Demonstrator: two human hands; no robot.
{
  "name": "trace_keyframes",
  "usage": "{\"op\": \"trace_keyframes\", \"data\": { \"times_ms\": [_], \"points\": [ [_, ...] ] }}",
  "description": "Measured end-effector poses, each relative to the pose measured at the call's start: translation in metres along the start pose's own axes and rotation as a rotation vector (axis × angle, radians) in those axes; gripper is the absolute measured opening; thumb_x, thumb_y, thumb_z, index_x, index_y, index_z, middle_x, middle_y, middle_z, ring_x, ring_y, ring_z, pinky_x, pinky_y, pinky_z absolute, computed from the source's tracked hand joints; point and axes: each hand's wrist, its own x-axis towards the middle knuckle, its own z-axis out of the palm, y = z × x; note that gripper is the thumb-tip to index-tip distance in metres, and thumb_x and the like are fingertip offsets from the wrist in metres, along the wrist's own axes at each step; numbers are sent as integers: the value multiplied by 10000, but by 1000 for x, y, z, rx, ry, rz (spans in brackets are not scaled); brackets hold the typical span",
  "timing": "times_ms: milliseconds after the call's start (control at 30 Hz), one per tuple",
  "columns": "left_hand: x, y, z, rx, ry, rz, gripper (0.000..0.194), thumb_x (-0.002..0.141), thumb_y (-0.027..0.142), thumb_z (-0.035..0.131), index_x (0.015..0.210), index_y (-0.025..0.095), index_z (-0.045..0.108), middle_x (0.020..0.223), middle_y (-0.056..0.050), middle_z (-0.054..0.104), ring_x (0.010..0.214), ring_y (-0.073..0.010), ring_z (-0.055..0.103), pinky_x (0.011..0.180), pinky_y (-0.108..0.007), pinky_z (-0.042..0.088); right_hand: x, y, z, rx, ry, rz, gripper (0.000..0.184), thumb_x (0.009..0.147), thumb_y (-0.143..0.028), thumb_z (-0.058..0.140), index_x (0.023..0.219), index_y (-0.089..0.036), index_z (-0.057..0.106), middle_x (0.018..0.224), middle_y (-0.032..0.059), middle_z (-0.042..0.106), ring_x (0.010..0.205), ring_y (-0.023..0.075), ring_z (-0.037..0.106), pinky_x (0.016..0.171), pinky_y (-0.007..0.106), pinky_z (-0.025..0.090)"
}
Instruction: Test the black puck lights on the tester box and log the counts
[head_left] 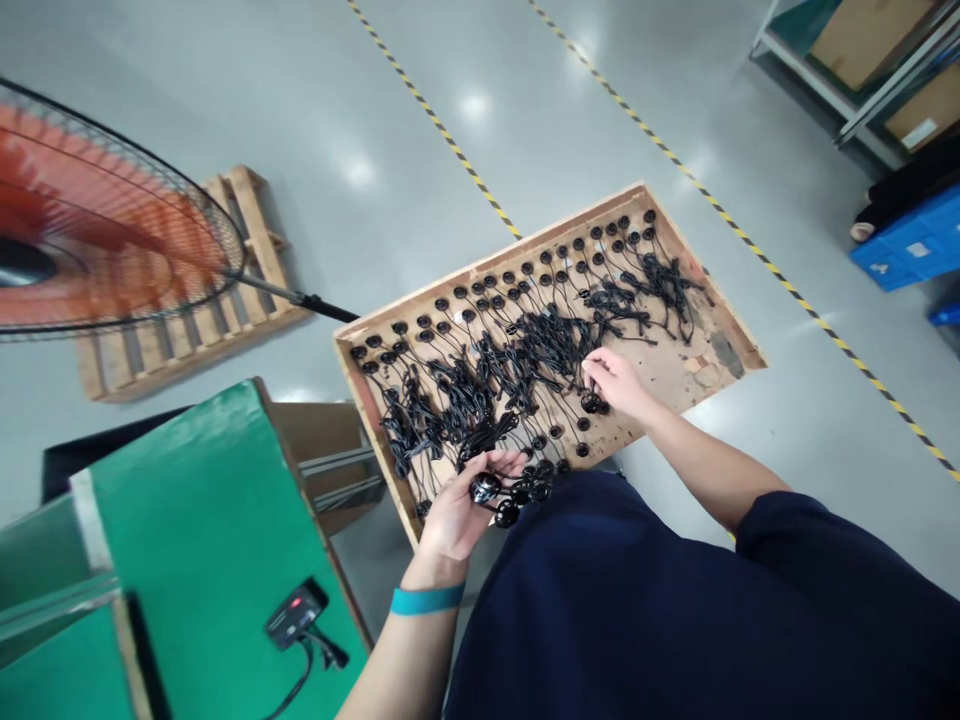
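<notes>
No words or numbers can be read. A small white paper label [919,133] is on the brown cardboard box [939,104] on the grey metal shelf [810,76], and two more white labels [917,249] are on the blue plastic bin [898,256] — all too tiny and blurry.

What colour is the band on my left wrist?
Teal; the band shows best in the head view.

The bare wooden floor at the right end of the shallow, pale wooden tray [671,378] leaves us room beside our right hand [619,385]. Bundled black cables with round black ends [555,345] crowd its middle and left. Beyond the far left corner, an orange fan in a black wire cage [112,220] stands in our way; leftward, a green-topped table [202,500] flanks our left arm.
</notes>
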Motion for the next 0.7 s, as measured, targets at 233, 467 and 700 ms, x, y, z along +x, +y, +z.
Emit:
{"op": "trace_keyframes", "data": {
  "times_ms": [233,467,700],
  "points": [
    [-2,-4,-6,-52,97,-3,215,906,198,593,896,58,757,1068,-207,765,1117,-308,712,1096,-457,517,10,76,-20,-369,-30,120,237,1003,-414,443,965,-222,577,655,-47,668,516,106,557,603,220,449],
    [-2,-7,-8,-78,138,-32,218,911,219,597,900,67,753,1065,-196,770,1108,-303,717,1105,-447,510,-3,165,-12,-719,-76,353,217,958,-278,516,910,-169,697,830,85,747,806,196,673,809,288,468],
    [4,-9,-2,-102,89,-25,221,916,206,579,901,70,752,1070,-187,769,1136,-297,706,1114,-433,503,-26,121,21,-680,27,215,277,960,-341,530,1070,-157,706,1057,138,727,967,228,643,887,330,463]
  ]
}}
